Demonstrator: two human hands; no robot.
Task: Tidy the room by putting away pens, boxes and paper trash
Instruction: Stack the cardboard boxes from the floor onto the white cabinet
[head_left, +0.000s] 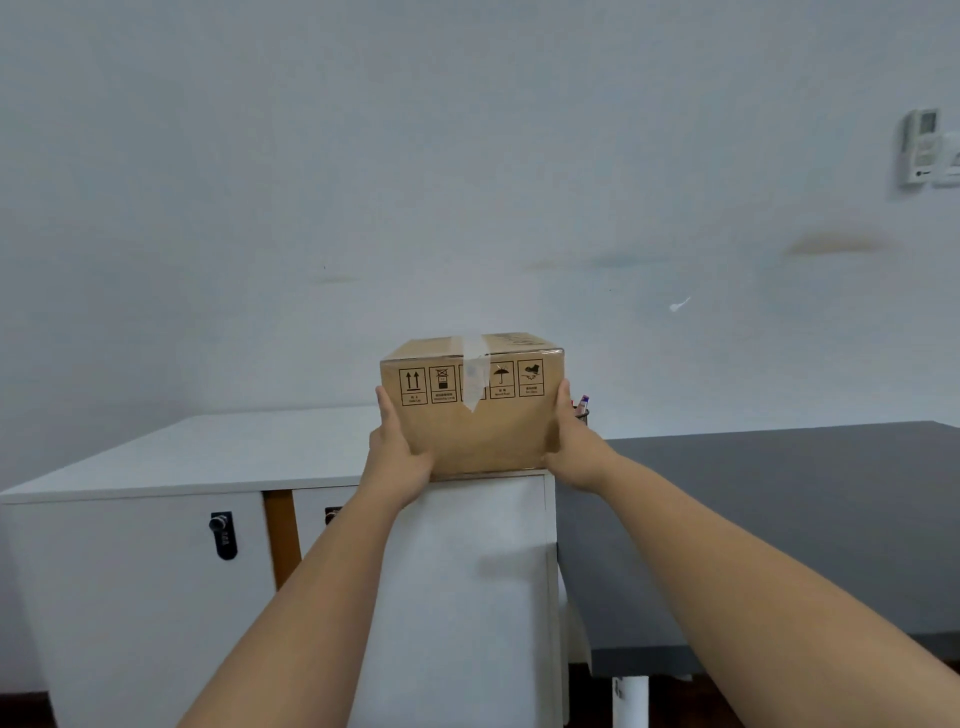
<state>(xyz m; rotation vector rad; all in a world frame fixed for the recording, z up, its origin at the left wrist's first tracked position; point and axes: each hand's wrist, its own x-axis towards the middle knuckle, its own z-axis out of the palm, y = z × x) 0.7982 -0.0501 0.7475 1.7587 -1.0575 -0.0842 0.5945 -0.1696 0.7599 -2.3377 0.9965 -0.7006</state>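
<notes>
Cabinet top (208, 457); hands (397, 457) flanking box (472, 415)

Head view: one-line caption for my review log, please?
Both hands, left and right, hold a taped cardboard box at the white cabinet top, beside a grey table.
</notes>
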